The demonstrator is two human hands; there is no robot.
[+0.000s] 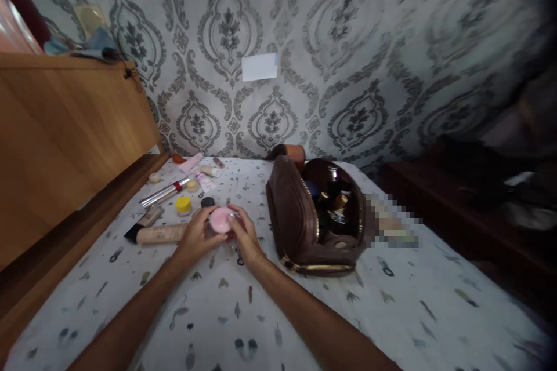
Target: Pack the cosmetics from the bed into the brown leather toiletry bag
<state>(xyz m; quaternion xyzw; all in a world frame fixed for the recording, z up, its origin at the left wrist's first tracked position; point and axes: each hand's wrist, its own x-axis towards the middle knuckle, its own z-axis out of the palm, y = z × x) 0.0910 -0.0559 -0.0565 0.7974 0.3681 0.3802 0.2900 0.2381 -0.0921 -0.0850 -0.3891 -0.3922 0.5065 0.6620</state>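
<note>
Both hands meet over a white printed sheet (304,313) on a bed. Between them is a small round pink compact (220,219), held just above the sheet. My left hand (196,236) curls round its left side, and my right hand (245,236) wraps its right side, fingers closed on it. To the right lies a brown zip pouch (296,214), open, with dark bottles (333,197) standing inside. Left of my hands lie a beige tube with a black cap (154,234), a yellow-lidded jar (183,204) and a silver stick with a red band (164,192).
A wooden headboard (65,139) runs along the left. More small tubes and pots (204,174) lie at the bed's far end by the patterned wall (348,40). A dark piece of furniture (456,214) stands to the right. A blurred patch sits beside the pouch.
</note>
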